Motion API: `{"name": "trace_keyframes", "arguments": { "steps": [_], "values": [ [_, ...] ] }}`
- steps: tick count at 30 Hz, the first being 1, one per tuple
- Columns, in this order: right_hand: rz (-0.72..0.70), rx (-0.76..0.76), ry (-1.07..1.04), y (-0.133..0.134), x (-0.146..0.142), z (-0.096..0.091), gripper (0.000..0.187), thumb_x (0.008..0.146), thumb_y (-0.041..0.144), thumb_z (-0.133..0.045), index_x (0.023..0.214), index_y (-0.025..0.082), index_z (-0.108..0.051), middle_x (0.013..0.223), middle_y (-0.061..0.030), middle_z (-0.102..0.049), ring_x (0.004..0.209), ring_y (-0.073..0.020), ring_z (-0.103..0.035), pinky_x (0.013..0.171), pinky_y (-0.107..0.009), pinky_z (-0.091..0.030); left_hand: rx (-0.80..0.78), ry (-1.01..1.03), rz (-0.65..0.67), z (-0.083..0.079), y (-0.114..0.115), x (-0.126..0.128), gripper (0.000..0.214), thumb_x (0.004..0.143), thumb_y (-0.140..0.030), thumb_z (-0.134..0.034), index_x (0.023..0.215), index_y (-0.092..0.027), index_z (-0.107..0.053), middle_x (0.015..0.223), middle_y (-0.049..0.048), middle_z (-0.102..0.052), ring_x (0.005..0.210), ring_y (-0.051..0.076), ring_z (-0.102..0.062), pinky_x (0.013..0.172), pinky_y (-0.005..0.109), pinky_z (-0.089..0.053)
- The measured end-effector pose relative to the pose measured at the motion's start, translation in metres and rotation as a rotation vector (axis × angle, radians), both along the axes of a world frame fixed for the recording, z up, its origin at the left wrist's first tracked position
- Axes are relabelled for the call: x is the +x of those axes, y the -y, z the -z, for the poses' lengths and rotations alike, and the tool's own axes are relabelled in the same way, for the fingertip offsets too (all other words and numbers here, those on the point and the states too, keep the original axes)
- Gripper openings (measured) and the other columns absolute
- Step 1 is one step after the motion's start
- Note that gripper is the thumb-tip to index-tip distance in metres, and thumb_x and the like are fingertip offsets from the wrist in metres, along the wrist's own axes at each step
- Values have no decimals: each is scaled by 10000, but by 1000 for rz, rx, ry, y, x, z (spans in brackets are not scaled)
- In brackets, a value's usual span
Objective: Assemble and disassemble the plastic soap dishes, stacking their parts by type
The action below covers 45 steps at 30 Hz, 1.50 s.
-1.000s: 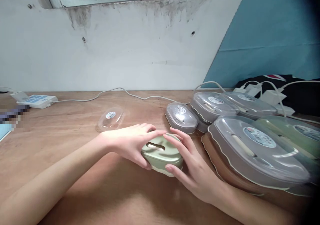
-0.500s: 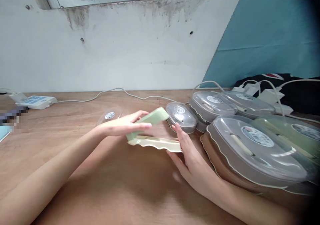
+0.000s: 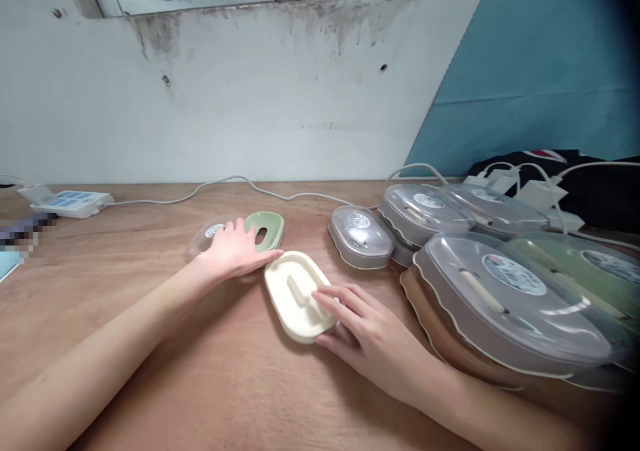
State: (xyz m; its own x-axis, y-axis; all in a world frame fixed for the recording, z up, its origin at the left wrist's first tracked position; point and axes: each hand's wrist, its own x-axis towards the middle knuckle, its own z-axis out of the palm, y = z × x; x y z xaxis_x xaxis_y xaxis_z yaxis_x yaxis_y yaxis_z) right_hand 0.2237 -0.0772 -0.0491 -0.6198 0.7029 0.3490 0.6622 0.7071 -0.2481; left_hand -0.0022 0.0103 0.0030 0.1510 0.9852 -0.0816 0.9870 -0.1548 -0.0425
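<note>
A shallow cream plastic tray (image 3: 285, 304) with rounded corners and a raised bar in its middle tilts above the wooden table. My right hand (image 3: 370, 324) pinches its right end, fingers over the rim and thumb at the near edge. My left hand (image 3: 233, 251) reaches forward, fingers apart and thumb stretched toward the tray's far left corner. Under and beyond those fingers sits a clear plastic lid (image 3: 199, 239) with a round printed sticker, partly hidden. Touching distance from it is a green dish (image 3: 273, 231) with an oval opening; the left hand covers its near left part.
A small lidded box (image 3: 363, 237) stands right of centre. Larger clear-lidded boxes (image 3: 500, 297) crowd the right side. A white power strip (image 3: 73, 203) lies at left, its cable (image 3: 240, 179) running along the wall. White plugs (image 3: 540, 191) sit at the back right.
The green dish has left my left hand and now rests on the table beside the clear lid. My right hand has brought the cream tray left, turning its inside toward me.
</note>
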Motion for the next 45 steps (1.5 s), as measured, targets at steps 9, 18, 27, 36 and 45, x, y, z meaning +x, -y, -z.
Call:
{"name": "trace_keyframes", "arguments": {
  "steps": [9,18,27,36,45],
  "values": [
    [100,212,-14,2,-3,0,361,839,163,-466,1197,137,-508,1220,-135,-527,1154,-281,-435,915,-459,-448,33,-77,339,-7,1,-7,851,802,-703,-316,1417,-124,-207,1477,209,-114,1365,334,-77,1066,473,-152],
    [220,84,62,-4,-1,9,500,861,256,-437,1322,72,-384,1413,-184,-321,1340,-318,-209,1019,-493,-365,234,-27,742,27,19,28,506,890,-452,-434,1319,-185,-407,1400,127,-373,1290,279,-331,1040,447,-264],
    [206,56,72,-1,-1,7,482,860,244,-429,1307,63,-413,1412,-192,-312,1334,-320,-227,1025,-488,-361,395,9,514,40,6,25,466,901,-234,-397,1348,-107,-371,1386,229,-342,1289,397,-283,1020,573,-201],
    [-34,165,-134,2,-2,-4,278,815,103,-457,1069,111,-571,1089,-145,-587,1042,-244,-535,850,-419,-497,298,134,720,12,-15,94,601,895,-388,-418,1384,-77,-258,1463,152,-228,1357,271,-189,1084,474,-207],
    [-294,489,-469,13,5,-16,363,663,-18,-460,1009,78,-516,1029,-127,-534,1016,-245,-501,838,-432,-454,260,542,1160,24,26,73,361,824,-307,-509,1120,-99,-504,1234,149,-537,1217,206,-440,1078,355,-302]
  ]
}}
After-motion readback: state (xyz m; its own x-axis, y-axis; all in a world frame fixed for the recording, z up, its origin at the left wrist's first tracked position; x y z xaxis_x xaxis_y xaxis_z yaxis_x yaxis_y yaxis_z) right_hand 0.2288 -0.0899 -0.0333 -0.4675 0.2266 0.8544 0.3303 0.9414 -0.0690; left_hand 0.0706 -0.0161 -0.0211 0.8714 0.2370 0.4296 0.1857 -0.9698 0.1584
